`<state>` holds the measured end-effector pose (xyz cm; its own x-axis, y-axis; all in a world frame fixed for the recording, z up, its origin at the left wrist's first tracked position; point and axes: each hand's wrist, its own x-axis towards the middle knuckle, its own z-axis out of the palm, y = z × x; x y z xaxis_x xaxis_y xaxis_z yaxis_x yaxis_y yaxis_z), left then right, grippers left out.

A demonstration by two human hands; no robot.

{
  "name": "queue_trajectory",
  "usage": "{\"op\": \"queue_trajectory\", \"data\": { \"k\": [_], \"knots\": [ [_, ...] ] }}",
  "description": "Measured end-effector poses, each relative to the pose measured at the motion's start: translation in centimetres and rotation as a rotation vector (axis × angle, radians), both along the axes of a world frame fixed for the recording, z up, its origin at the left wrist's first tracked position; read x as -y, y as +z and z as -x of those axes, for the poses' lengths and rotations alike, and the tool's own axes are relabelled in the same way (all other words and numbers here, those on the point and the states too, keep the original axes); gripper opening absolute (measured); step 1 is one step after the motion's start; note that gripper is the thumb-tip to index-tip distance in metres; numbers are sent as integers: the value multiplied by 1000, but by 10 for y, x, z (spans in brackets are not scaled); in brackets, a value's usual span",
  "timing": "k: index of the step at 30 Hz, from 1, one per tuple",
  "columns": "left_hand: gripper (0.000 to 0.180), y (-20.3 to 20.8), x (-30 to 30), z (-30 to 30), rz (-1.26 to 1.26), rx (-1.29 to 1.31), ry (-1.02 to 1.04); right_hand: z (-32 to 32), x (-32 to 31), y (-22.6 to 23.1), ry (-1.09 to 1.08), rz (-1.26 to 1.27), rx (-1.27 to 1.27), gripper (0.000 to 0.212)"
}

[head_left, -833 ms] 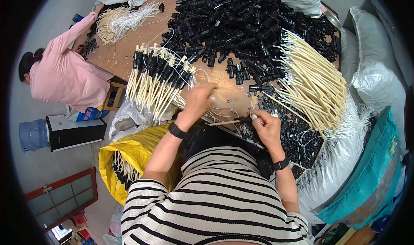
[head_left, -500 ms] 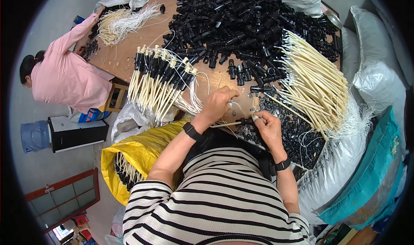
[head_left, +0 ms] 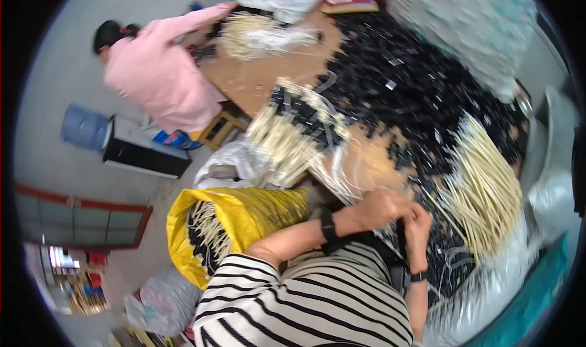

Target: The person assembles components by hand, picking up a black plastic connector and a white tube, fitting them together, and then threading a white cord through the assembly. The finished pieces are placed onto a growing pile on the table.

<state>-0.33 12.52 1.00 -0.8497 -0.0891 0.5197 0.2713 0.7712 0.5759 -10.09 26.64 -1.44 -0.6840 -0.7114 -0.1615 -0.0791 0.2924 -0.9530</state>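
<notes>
My left hand (head_left: 386, 208) and my right hand (head_left: 418, 225) meet at the near edge of the table, both blurred. The left one is curled closed, its fingers pressed up against the right. Fingers of the right hand are bent together too. What either hand holds is too smeared to make out. Small black pieces (head_left: 448, 240) lie beside the right hand. Further right rests a bundle of cream sticks (head_left: 485, 188) with white cords. To the left of my hands sits a row of cream sticks fitted with black parts (head_left: 293, 127).
A large heap of black plastic parts (head_left: 403, 72) covers the far side. The wooden tabletop (head_left: 372, 154) shows between piles. A yellow sack (head_left: 262, 209) holding finished-looking sticks stands at left. Beyond it are a person in pink (head_left: 155, 78), a stool (head_left: 223, 127) and a water dispenser (head_left: 146, 148).
The whole view has swung and tilted, shifting the scene rightward and blurring it. My left hand, earlier apart from the right beside a white cord, has come up against it.
</notes>
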Motion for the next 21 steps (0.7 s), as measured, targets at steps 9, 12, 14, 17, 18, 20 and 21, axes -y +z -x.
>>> {"op": "queue_trajectory", "data": {
  "k": [9,12,14,17,18,20,21],
  "knots": [
    [31,11,-10,-7,-628,219,413,-13,3,1,-101,17,-346,9],
    [28,10,-13,-4,-714,288,405,-18,2,10,-75,90,-705,11],
    [24,1,-15,-4,-703,265,401,-20,-1,18,2,35,-905,12],
    [21,1,-14,-3,-730,204,363,-19,-5,20,10,21,-888,13],
    [21,1,-12,-2,-684,197,356,-20,-7,21,-3,24,-895,14],
    [21,-1,-9,-1,-574,202,334,-20,-5,20,-19,40,-882,14],
    [20,-7,-9,-3,-531,192,380,-19,-3,24,17,51,-889,14]
  ]
}}
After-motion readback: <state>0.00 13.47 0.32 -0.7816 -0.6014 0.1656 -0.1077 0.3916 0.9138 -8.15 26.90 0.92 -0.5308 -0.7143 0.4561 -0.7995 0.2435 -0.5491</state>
